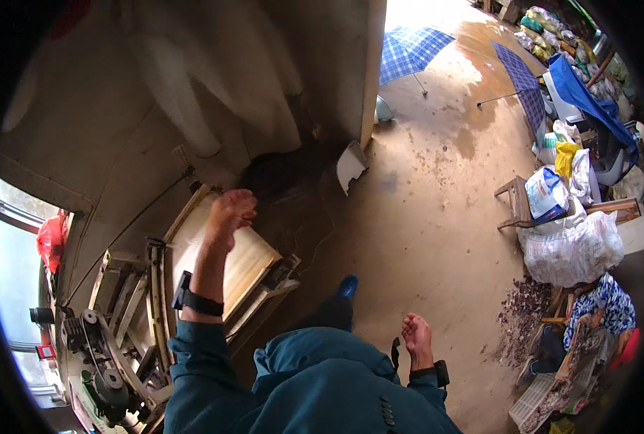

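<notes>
Left hand (229, 211) — raised at arm's length over the wooden hopper (244, 260), fingers curled loosely downward with nothing visible in them; whether the fingertips touch the hopper's pale inner board cannot be told. A black wristband (197, 299) sits on the left wrist, above a teal jacket sleeve (192, 362).

Right hand (416, 334) — low at the person's side, clear of the machine, fingers bent into a loose fist, holding nothing that shows. A black strap with a small device (438, 372) circles this wrist.

Wooden hopper — open, slanted box of light boards in a timber frame, directly under the left hand, at the left of the person's body. Just beside it, lower left: belt pulley and drive belt (105, 340) with a dark motor (108, 383), all part of the same framed machine.

Surroundings:
- white cloth or sacking (213, 79) hanging on the wall above the hopper
- blue checked umbrella (409, 47), open, on the wet concrete floor (423, 202) near the doorway
- second dark blue umbrella (524, 87), open, further right
- wooden stool (516, 202) bearing a white and blue bag (546, 192)
- large white filled sack (572, 249) just beside the stool
- a person in blue patterned clothing (604, 307), seated low at right, near a heap of brown husks (521, 315)
- red plastic bag (51, 239) hanging by the window at far left
</notes>
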Demonstrator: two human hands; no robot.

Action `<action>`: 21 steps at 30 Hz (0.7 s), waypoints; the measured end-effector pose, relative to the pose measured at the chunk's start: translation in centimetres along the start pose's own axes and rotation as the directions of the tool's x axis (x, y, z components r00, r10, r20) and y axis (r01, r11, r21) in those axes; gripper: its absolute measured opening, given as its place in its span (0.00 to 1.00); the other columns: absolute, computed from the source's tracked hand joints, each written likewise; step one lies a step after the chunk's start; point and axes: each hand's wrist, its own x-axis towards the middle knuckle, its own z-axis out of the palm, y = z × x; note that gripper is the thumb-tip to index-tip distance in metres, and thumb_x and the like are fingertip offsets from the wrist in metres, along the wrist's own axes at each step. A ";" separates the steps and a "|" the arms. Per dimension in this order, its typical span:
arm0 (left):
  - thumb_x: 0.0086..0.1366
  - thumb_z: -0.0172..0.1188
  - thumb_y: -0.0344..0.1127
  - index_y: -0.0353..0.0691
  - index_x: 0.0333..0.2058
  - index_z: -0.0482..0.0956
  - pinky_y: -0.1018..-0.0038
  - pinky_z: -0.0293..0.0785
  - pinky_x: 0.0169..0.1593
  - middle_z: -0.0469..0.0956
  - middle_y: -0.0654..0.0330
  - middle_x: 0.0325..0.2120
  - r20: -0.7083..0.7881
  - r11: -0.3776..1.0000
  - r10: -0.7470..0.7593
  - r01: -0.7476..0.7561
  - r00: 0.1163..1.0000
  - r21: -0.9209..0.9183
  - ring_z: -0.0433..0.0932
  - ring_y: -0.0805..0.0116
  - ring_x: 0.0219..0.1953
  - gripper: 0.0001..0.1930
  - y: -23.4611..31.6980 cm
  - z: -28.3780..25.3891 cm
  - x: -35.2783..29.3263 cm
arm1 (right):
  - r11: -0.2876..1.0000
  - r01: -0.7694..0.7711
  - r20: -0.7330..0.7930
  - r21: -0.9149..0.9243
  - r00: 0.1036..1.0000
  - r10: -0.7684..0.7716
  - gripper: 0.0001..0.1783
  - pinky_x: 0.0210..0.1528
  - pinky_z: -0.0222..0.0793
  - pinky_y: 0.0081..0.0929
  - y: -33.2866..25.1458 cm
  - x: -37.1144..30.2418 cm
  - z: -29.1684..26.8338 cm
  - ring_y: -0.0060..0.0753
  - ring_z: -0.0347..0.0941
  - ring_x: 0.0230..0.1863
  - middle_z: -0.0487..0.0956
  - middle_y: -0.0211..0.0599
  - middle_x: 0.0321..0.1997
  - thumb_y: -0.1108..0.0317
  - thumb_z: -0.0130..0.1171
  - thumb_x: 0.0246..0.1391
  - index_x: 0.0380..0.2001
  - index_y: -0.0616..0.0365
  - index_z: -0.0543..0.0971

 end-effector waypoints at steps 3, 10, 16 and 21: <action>0.48 0.56 0.38 0.39 0.38 0.69 0.75 0.65 0.33 0.70 0.63 0.27 0.028 0.994 -0.109 0.109 0.994 -0.004 0.70 0.71 0.28 0.18 -2.3 4.5 3.7 | 0.998 -0.047 -0.018 -0.035 0.999 0.046 0.10 0.21 0.63 0.18 -2.3 2.1 0.4 0.25 0.67 0.20 0.72 0.32 0.21 0.69 0.41 0.47 0.32 0.59 0.69; 0.51 0.55 0.36 0.38 0.33 0.71 0.76 0.65 0.25 0.71 0.62 0.24 -0.012 0.948 -0.319 0.319 0.948 -0.023 0.69 0.72 0.21 0.12 -7.0 13.6 14.4 | 0.991 -0.053 -0.066 -0.123 0.997 0.046 0.11 0.20 0.63 0.18 -10.7 7.7 2.1 0.27 0.67 0.20 0.72 0.35 0.22 0.68 0.43 0.46 0.33 0.61 0.69; 0.52 0.55 0.38 0.37 0.31 0.71 0.75 0.64 0.19 0.69 0.61 0.20 -0.036 0.839 -0.532 0.521 0.846 -0.159 0.69 0.71 0.18 0.11 -9.9 20.9 22.5 | 0.985 -0.058 -0.081 -0.165 0.996 0.045 0.11 0.22 0.66 0.20 -19.0 13.0 5.8 0.27 0.68 0.20 0.72 0.37 0.22 0.68 0.44 0.46 0.32 0.62 0.69; 0.52 0.55 0.39 0.36 0.25 0.70 0.74 0.63 0.16 0.68 0.60 0.17 -0.132 0.665 -0.713 0.605 0.688 -0.438 0.68 0.69 0.16 0.11 -13.3 24.6 29.3 | 0.931 -0.174 -0.058 -0.322 0.985 0.164 0.10 0.21 0.66 0.19 -22.7 18.9 9.7 0.27 0.68 0.20 0.72 0.36 0.21 0.69 0.44 0.47 0.32 0.62 0.69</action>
